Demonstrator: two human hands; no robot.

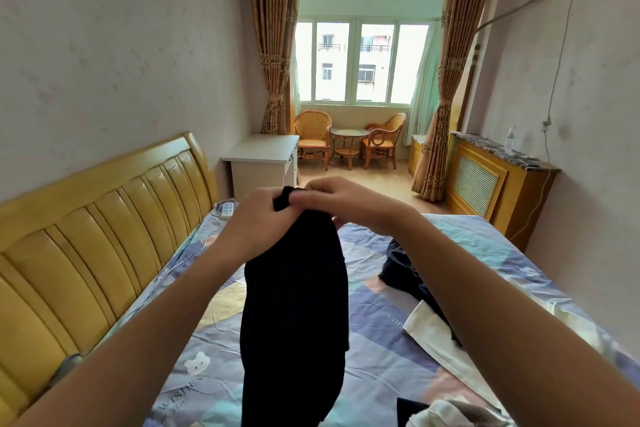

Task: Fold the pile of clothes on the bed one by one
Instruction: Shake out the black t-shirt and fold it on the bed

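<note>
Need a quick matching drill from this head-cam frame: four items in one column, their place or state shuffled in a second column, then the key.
Items:
1. black garment
2. white remote
3. dark clothes pile
4. plastic bottle

Places or states:
A. standing on the cabinet by the right wall
B. hanging from the left hand and right hand, which pinch its top edge
C. lying on the bed under the right forearm
D. lying on the bed next to the headboard

Pairs: 1-B, 2-D, 3-C, 4-A
</note>
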